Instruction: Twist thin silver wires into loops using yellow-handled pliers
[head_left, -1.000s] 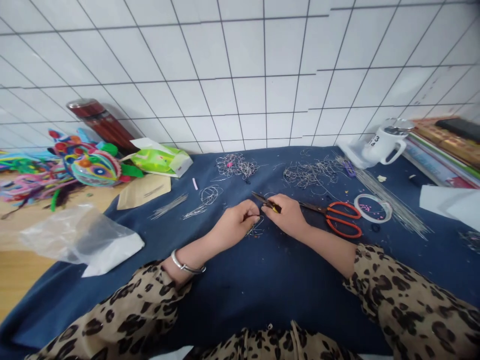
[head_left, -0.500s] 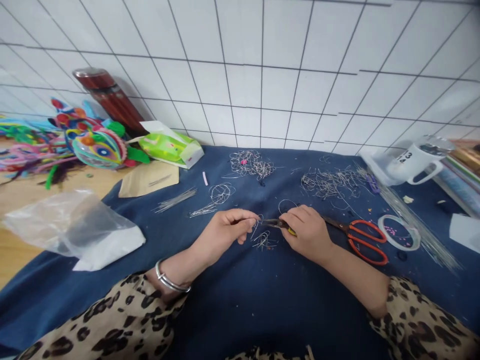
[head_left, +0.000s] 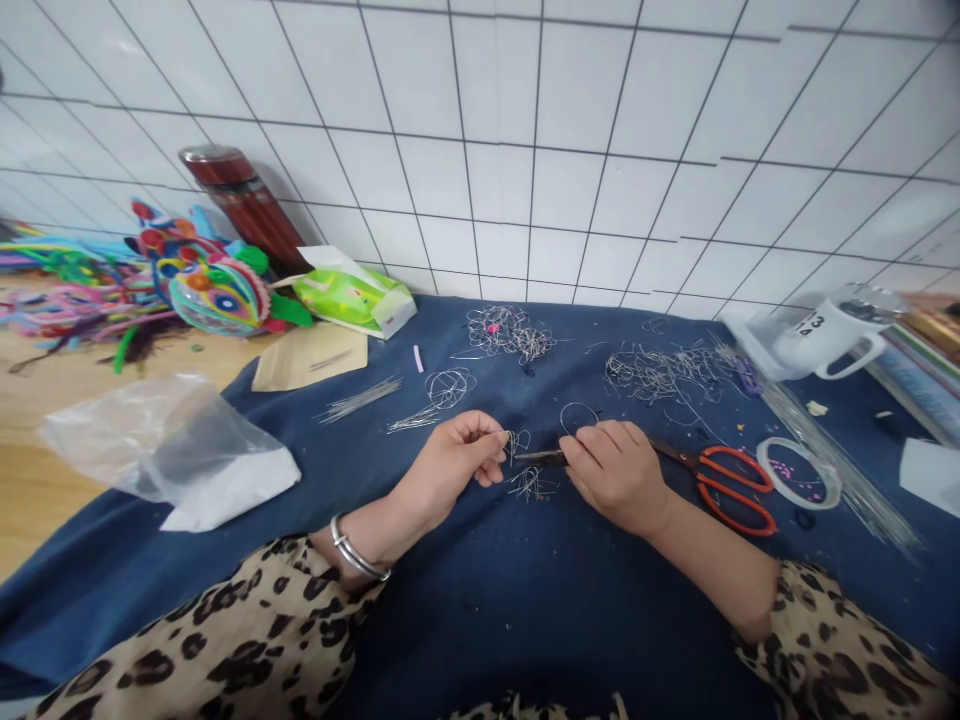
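Observation:
Between thumb and fingertips, my left hand (head_left: 466, 455) pinches a thin bent wire (head_left: 516, 441) with a small loop. My right hand (head_left: 619, 470) is wrapped round a pair of pliers (head_left: 541, 458); their dark narrow jaws point left at the wire, and the handles are mostly hidden in my palm. A curved wire loop (head_left: 577, 415) stands out above the right-hand knuckles. Just below the jaws lies a small heap of short bent wires (head_left: 531, 484) on the blue cloth (head_left: 570, 620).
Orange-handled scissors (head_left: 735, 488) lie right of my right hand, by a clear ring-shaped dish (head_left: 831, 478) with pink bits. Tangled wires (head_left: 667, 368), straight wires (head_left: 361, 400) and a wire coil (head_left: 450, 387) lie farther back. A white mug (head_left: 825, 335) stands right, a red flask (head_left: 244, 205) left.
The pliers have turned in my right hand, and their jaws now sit slightly lower and apart from my left fingertips. The view has shifted a little. The left hand keeps its pinch.

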